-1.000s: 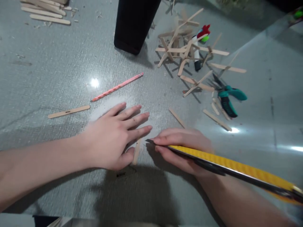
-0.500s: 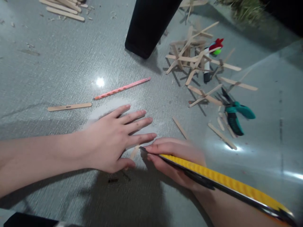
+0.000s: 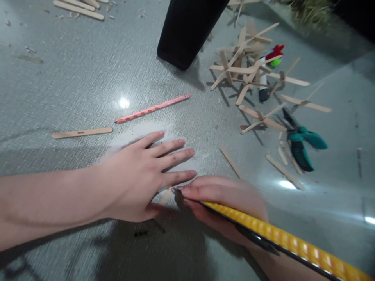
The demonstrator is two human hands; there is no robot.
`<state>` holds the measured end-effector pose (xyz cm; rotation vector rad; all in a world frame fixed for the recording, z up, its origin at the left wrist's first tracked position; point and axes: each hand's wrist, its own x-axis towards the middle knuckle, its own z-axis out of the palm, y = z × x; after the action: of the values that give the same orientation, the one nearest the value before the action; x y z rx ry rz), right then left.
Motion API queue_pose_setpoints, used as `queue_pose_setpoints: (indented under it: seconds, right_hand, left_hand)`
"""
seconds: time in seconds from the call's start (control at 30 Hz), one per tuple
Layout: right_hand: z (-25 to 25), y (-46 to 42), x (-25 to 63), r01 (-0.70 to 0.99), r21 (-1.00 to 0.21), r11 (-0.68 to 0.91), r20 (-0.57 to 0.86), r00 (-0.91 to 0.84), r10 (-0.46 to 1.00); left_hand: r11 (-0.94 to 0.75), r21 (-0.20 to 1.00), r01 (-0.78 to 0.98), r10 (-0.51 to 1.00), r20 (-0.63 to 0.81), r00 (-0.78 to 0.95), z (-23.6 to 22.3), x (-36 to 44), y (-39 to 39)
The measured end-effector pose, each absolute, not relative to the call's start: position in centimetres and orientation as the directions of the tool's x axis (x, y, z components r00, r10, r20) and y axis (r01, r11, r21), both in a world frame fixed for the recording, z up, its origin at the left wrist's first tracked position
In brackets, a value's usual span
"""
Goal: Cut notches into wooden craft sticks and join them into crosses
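Note:
My left hand [image 3: 140,175] lies flat on the grey surface with its fingers stretched out, pressing down a wooden craft stick [image 3: 165,196] that shows only between thumb and fingers. My right hand [image 3: 222,203] is closed round a yellow utility knife [image 3: 281,239], whose dark tip touches the stick just beside my left fingertips. The knife's long handle runs off toward the lower right corner.
A pink pencil [image 3: 154,108] and a loose stick [image 3: 82,133] lie beyond my left hand. A black object [image 3: 187,31] stands at the back. A tangle of glued sticks [image 3: 249,70], a glue bottle [image 3: 268,64] and teal pliers [image 3: 301,146] are at right.
The view has shifted slightly, so the objects appear moved to the right. The knife tip has drawn a little toward me along the stick. My left hand stays pressed flat.

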<state>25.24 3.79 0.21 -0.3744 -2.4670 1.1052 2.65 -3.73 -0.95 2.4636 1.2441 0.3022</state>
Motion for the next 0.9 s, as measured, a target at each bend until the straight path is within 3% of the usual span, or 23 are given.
queue_pose_setpoints:
  seconds: [0.9]
  right_hand:
    - [0.3,3.28,25.22,0.067,-0.777,0.626,0.224,-0.9,0.375]
  left_hand:
    - [-0.56,0.408,0.721,0.796,0.023,0.605,-1.26,2.36,-3.62]
